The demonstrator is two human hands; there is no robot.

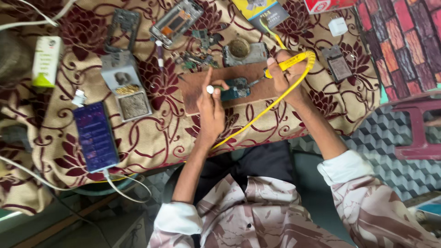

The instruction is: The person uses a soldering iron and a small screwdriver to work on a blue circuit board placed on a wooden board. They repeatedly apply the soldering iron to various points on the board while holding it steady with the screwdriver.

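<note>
A small blue-green circuit board [236, 88] lies on a brown wooden board [193, 85] on the patterned cloth. My right hand [285, 78] grips a yellow soldering iron [294, 60], its metal tip pointing left at the circuit board's right edge. A yellow cord [271, 106] runs from the iron down toward me. My left hand [212, 106] rests on the wooden board and pinches a small white-tipped piece [209, 89] beside the circuit board's left end.
A lit phone [95, 136] on a white cable lies at left. A grey soldering stand [125, 84] with a sponge, phone frames [177, 20], loose parts [195, 59], a round tin [239, 47], a white charger [338, 26] and a white-green box [45, 60] lie around. A maroon stool [415, 124] stands right.
</note>
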